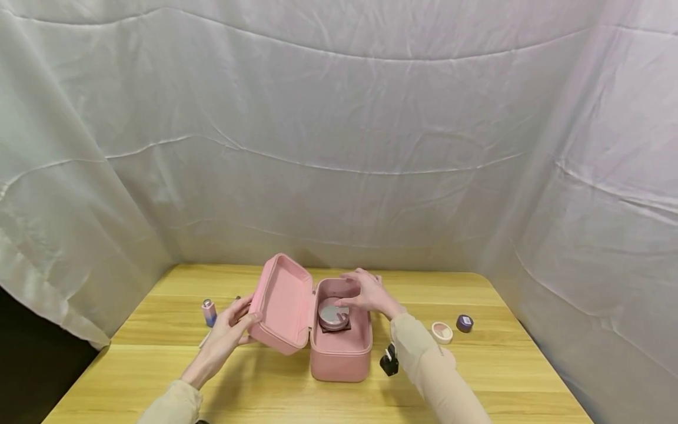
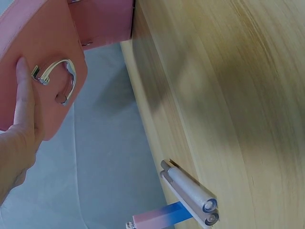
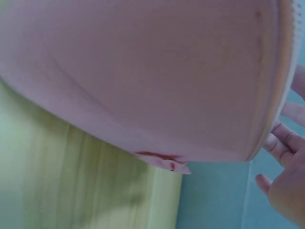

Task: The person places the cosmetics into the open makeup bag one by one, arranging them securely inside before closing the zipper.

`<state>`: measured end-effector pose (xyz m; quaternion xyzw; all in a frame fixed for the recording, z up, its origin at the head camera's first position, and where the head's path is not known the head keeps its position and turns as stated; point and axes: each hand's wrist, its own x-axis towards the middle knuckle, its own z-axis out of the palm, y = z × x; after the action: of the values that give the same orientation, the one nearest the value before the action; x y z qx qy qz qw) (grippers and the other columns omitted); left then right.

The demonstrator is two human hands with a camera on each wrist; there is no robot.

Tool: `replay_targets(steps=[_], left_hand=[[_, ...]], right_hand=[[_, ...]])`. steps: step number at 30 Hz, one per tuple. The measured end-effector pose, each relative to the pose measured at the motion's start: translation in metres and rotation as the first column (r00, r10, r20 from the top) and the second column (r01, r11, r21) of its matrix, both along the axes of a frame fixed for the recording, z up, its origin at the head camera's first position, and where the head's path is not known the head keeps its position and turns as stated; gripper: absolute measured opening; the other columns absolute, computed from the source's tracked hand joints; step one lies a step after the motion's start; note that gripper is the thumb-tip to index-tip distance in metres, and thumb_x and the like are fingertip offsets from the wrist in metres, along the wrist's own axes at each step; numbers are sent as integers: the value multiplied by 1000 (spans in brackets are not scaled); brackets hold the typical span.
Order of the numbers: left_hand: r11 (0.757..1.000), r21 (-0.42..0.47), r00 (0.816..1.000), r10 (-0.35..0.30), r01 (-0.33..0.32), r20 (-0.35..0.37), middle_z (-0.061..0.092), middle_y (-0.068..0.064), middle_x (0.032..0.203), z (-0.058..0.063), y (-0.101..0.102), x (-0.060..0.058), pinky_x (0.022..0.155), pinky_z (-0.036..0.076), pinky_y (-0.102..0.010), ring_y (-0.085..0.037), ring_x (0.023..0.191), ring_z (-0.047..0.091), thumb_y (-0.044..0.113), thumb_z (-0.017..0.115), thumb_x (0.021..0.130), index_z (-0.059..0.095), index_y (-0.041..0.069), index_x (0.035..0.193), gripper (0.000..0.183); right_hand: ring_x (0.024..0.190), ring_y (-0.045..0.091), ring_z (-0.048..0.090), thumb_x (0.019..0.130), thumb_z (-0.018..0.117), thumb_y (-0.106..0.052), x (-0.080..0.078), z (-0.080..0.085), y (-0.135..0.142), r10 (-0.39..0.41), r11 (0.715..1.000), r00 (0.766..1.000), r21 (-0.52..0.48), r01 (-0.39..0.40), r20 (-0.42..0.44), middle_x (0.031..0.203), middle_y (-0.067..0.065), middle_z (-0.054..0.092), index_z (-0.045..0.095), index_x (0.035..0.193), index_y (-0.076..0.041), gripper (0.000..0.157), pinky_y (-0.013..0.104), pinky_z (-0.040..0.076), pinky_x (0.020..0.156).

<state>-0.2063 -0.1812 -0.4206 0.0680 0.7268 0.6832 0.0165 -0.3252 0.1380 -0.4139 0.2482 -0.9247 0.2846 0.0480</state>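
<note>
A pink cosmetic case stands with its lid swung out to the left. My left hand holds the lid at its left side; in the left wrist view a finger lies straight along the outer face beside a metal handle. Inside the case, a round container with a shiny, mirror-like top rests on a dark flat item. Over the case my right hand spreads its fingers, thumb close above the round container. Whether the thumb touches it is unclear. The right wrist view mostly shows the case's outer wall.
Left of the case are a pink-and-blue bottle and two slim silver tubes. On the right lie a black item, a round palette and a dark purple jar. Pale curtains surround the wooden table.
</note>
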Motion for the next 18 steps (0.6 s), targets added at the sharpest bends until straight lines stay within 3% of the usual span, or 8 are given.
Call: replay_targets(steps=[4,8,12,18], left_hand=[[1000,2,1000,2,-2,4,33,-31,157,0,0,0,87,61,-33,-37,128,55,16,52,103,25,-2,157,63],[1000,0,1000,6,-6,14,33,-31,158,-1,0,0,87,61,-32,-35,129,55,15,52,103,25,-2,157,63],[1000,-1,1000,6,-6,12,33,-31,157,-1,0,1,87,60,-31,-35,128,55,15,52,103,25,-2,157,63],[1000,6,1000,11,-11,3,34,-31,157,-1,-1,3,86,61,-31,-36,126,57,15,52,103,25,-2,157,63]], right_hand=[[108,30,59,77,87,-30,0,-6,6,5,995,1000,-100,-5,-1,114,15,65,64,131,-4,64,50,36,99],[94,26,53,80,85,-27,-1,-12,12,-10,975,998,-219,22,58,103,18,60,65,129,-2,58,34,42,83],[84,23,46,82,83,-27,4,-14,16,-38,943,995,-327,68,97,94,18,54,67,126,-3,53,27,37,72],[72,16,37,88,77,-19,12,-19,18,-96,892,995,-441,103,40,80,13,44,72,117,-2,34,21,30,66]])
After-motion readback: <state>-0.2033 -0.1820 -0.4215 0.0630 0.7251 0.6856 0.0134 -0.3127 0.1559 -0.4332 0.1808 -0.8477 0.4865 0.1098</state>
